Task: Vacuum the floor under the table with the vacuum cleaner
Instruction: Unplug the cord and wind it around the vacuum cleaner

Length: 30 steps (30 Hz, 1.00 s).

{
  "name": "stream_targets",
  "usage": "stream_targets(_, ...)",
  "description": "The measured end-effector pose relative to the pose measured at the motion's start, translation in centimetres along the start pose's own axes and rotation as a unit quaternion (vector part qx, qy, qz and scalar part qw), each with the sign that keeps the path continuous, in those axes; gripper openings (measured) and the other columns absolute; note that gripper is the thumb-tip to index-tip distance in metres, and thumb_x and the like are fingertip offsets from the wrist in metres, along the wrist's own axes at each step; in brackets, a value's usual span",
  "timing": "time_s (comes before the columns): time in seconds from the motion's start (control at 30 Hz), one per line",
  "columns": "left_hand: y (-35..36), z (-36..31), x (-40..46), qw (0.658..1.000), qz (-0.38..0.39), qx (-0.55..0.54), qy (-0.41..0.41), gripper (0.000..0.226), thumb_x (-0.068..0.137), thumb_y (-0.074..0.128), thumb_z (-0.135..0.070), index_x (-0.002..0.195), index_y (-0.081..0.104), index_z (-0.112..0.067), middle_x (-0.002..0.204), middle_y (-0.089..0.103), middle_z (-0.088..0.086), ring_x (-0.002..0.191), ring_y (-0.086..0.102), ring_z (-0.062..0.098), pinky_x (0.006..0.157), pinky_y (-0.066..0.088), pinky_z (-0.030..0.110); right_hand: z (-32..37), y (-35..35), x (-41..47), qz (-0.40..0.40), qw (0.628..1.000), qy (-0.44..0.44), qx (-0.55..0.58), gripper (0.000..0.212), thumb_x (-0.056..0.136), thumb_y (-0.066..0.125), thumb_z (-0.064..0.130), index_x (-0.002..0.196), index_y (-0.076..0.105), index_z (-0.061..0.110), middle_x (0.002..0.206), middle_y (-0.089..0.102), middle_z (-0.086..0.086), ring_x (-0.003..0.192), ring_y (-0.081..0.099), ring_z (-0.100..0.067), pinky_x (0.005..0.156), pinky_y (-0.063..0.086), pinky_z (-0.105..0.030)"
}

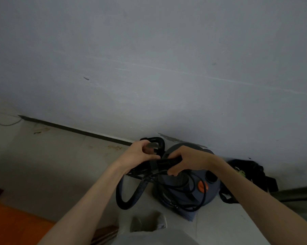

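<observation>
Preparing the machine only: no floor is vacuumed yet, and no table is in view. The vacuum cleaner (186,184), a grey canister with an orange knob, stands on the floor against the wall at about 5 o'clock of the frame. A coiled black hose (131,191) is grasped by the left hand (140,152) near its curved end, possibly a nozzle in the dim light, and by the right hand (188,160) around its bundled middle. Uncoiling and all cleaning remain.

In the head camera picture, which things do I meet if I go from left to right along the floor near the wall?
Orange mat → left hand → right hand → orange knob on the vacuum cleaner → black bag.
</observation>
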<state>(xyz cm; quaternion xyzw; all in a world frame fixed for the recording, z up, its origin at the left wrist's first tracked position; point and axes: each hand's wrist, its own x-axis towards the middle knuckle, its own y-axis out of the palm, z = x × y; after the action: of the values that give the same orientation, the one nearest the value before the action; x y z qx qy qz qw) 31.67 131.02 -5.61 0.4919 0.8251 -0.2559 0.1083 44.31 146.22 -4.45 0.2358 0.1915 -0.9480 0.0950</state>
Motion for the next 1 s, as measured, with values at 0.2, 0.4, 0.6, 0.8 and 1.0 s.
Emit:
stream_targets(0.2,-0.5,-0.3,-0.5,0.993,0.061,-0.094,0.023,0.009,0.09,0.058,-0.011,0.096,0.065,-0.008,0.074,0.07,-0.004,0.069,0.065,0.006,0.067,0.051,0.016,-0.4,-0.4,-0.6,-0.014,0.999,0.0,0.04,0.032,0.083,0.073,0.014,0.059,0.07,0.035,0.06,0.062,0.009,0.057,0.051,-0.004,0.057,0.037,-0.017)
stream_targets(0.4,-0.3,-0.4,-1.1,0.971,0.085,0.196,0.103,0.043,0.07,0.079,-0.036,0.109,0.065,-0.027,0.1,0.067,-0.004,0.093,0.061,0.01,0.083,0.047,0.026,-0.5,-0.9,-1.1,-0.03,0.996,0.009,0.087,0.031,0.086,0.067,0.006,0.06,0.066,0.023,0.059,0.062,0.009,0.056,0.055,0.0,0.061,0.04,-0.01)
stream_targets(0.6,-0.2,-0.7,-0.4,0.969,0.133,0.194,0.07,0.035,0.082,0.071,-0.029,0.115,0.066,-0.018,0.088,0.068,-0.001,0.069,0.058,0.001,0.065,0.046,0.02,-0.1,-1.1,-0.9,-0.013,0.997,0.031,0.063,0.019,0.086,0.068,0.01,0.069,0.068,0.019,0.064,0.064,0.006,0.06,0.057,0.0,0.064,0.042,-0.01)
stream_targets(0.8,0.1,0.1,0.1,0.982,0.181,-0.044,-0.031,0.03,0.087,0.062,-0.002,0.114,0.059,0.011,0.095,0.064,0.023,0.081,0.061,0.023,0.075,0.054,0.025,-0.7,-1.6,0.3,-0.065,0.997,0.03,-0.038,0.017,0.081,0.075,0.021,0.096,0.069,0.02,0.083,0.062,0.006,0.074,0.054,-0.005,0.07,0.039,-0.018)
stream_targets(1.0,0.6,0.9,0.4,0.959,0.076,-0.257,-0.086,0.009,0.088,0.057,0.002,0.092,0.065,0.0,0.075,0.063,0.013,0.059,0.061,0.017,0.058,0.054,0.023,-2.4,2.9,-0.5,-0.511,0.836,-0.139,-0.141,0.012,0.086,0.065,0.022,0.089,0.065,0.01,0.096,0.053,0.003,0.091,0.046,-0.008,0.081,0.036,-0.016)
